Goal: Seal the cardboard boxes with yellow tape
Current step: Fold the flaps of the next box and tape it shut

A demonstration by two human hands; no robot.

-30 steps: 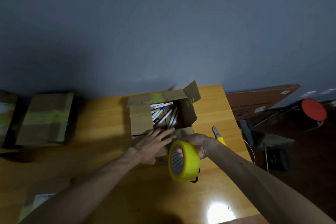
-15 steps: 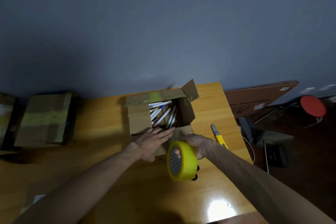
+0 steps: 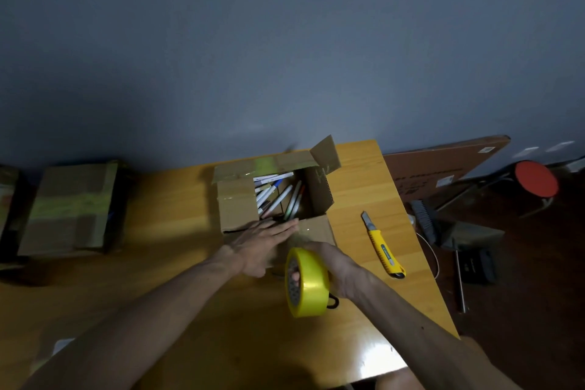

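Table (image 3: 177, 199): one open box (image 3: 239, 209), one tape roll (image 3: 311, 285)

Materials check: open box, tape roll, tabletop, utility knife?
Open box: brown cardboard, matte, creased flaps.
Tape roll: glossy yellow film, probably plastic; sheen on its band.
Tabletop: orange wood or wood-look laminate, glossy; grain lines, lamp glare.
Utility knife: yellow handle looks plastic, blade grey, likely metal.

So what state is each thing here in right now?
Open box: top open, pens inside.
Left hand: flat, fingers straight on the near flap.
Right hand: grips the tape roll.
Tape roll: held on edge above the table.
Box cutter: lying loose on the table.
Second box: closed, yellow tape across top.
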